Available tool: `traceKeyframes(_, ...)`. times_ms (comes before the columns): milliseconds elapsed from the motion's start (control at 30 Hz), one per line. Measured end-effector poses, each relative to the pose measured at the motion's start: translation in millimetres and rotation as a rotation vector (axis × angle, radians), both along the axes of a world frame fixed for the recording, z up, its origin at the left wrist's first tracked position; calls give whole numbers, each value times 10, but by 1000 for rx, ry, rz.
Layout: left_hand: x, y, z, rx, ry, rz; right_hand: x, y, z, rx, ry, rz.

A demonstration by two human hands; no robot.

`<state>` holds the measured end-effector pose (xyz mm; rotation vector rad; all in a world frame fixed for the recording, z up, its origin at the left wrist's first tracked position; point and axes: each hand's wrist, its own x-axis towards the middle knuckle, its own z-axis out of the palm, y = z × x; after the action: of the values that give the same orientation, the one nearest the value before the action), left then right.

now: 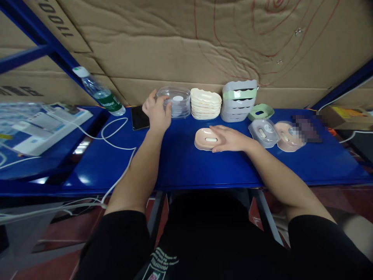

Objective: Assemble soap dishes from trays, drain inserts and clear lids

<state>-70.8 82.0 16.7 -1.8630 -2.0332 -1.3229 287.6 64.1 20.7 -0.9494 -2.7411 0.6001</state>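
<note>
On the blue table a pink oval soap dish (204, 137) with a pale slotted centre lies near the middle. My right hand (229, 139) grips its right end, thumb at the front edge and fingers at the back. Farther back, my left hand (159, 111) is closed on the left rim of the top lid in a stack of clear plastic lids (179, 105); some of its fingertips are hard to make out. Cream wavy-edged trays (205, 104) are stacked right of the lids. Beside them rises a stack of grey dishes (237, 107) with one green piece among them.
A green dish (261, 112), a clear-covered grey dish (264, 133) and a clear-covered pink dish (288, 136) sit at the right. A phone (140, 118), water bottle (101, 93) and white cable (116, 146) are at the left. Cardboard (151, 50) stands behind.
</note>
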Motion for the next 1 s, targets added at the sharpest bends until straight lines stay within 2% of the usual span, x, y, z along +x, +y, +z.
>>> traceKeyframes(200,33,52,50,1,-23,-3,-8,-8,33,0,-4,8)
traceKeyframes(333,62,120,60,-12,-18,-74,-17,-26,69,-8,-29,19)
traceKeyframes(567,-83,396,85,-25,-100,-108,-6,-17,45,-9,-7,15)
traceKeyframes(733,-121,504,176,70,-194,-184,-2,-5,26,-8,-7,12)
traceKeyframes(867,-65,457,327,189,-256,-292,-4,-5,4,17,23,29)
traceKeyframes(1000,180,163,543,244,-256,-387,-8,4,-11,41,29,14)
